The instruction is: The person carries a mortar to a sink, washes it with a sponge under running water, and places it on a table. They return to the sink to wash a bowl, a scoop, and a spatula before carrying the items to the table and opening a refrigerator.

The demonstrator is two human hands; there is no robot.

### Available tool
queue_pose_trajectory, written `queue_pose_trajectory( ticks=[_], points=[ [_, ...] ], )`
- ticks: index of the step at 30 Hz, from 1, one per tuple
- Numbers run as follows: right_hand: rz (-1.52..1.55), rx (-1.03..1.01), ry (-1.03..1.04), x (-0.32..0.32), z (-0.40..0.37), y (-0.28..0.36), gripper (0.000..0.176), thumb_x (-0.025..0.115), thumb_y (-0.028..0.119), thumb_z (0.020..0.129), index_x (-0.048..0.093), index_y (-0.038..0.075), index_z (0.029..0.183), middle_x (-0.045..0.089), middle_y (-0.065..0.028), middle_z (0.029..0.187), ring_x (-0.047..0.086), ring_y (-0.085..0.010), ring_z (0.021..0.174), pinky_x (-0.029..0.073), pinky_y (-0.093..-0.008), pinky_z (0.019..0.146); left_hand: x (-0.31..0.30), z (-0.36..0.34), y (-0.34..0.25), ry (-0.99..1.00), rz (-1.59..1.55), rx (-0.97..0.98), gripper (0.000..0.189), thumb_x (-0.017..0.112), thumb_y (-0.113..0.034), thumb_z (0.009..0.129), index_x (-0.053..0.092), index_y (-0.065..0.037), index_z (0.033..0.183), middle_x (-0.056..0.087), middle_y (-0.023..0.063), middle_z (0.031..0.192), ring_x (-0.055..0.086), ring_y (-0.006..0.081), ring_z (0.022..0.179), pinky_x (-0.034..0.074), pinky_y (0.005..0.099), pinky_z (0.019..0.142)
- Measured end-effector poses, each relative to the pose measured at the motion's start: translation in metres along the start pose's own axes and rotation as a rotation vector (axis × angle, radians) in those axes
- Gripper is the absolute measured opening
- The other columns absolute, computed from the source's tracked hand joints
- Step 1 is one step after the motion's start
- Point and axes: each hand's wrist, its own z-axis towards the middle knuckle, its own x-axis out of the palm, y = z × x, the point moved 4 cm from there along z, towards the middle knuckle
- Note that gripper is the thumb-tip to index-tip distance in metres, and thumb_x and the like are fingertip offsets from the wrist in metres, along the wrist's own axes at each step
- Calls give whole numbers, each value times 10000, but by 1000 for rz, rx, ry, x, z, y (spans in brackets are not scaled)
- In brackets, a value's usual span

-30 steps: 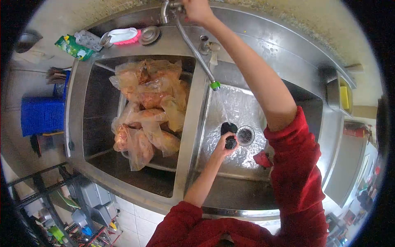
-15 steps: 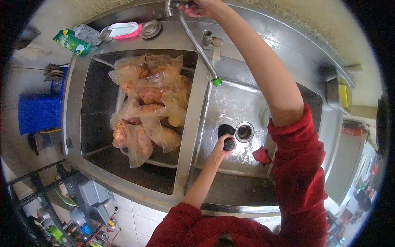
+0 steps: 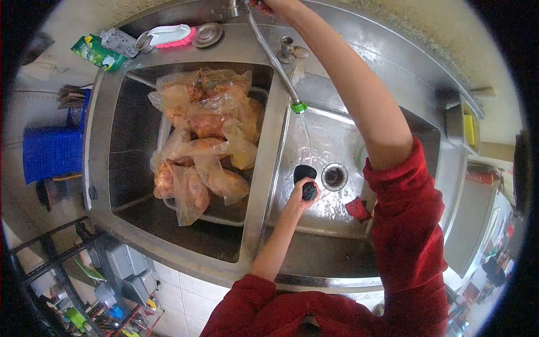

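Note:
My left hand (image 3: pixel 299 196) is closed around a black-handled utensil with a rounded dark head (image 3: pixel 304 171), held low over the right sink basin (image 3: pixel 331 146). Its exact kind is hard to make out. A thin stream of water (image 3: pixel 307 133) falls from the green-tipped faucet spout (image 3: pixel 275 59) toward the dark head. At the top edge of the view, my right hand (image 3: pixel 268 5) has its fingers curled at the faucet's base, on what appears to be the tap handle; part of it is cut off.
Several plastic bags of meat (image 3: pixel 208 140) fill a tray in the left basin. The drain (image 3: pixel 334 176) and a red scrap (image 3: pixel 357 209) lie in the right basin. On the ledge are a pink-bristled brush (image 3: pixel 171 36) and green packet (image 3: pixel 95 53). A yellow sponge (image 3: pixel 469 130) sits at right.
Water now runs from the spout, where no stream showed before. My left hand and the utensil have shifted slightly left and up. My right hand stays by the tap.

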Motion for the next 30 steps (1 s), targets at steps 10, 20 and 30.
queue_pose_trajectory(
  ticks=[10,20,30],
  points=[
    [416,283,164,-11,-17,10,208,484,128,838,501,-14,687,489,-86,568,462,-191,478,373,-344,446,-1,-15,6,20,84,-41,107,610,-28,667,504,-34,672,509,54,609,524,147,557,460,269,530],
    [-289,71,347,-156,-312,-43,462,564,289,788,450,28,1150,493,-177,1113,472,-281,1053,374,-365,887,-7,-53,12,-67,304,-21,120,608,-2,658,501,-56,661,504,39,579,510,151,536,441,286,496],
    [161,679,49,-303,-726,-58,342,508,227,835,483,51,1127,606,-121,916,579,-202,800,459,-326,705,-18,-146,107,60,391,183,160,603,-4,678,462,-78,663,471,-1,588,479,107,559,428,257,540]
  ],
)
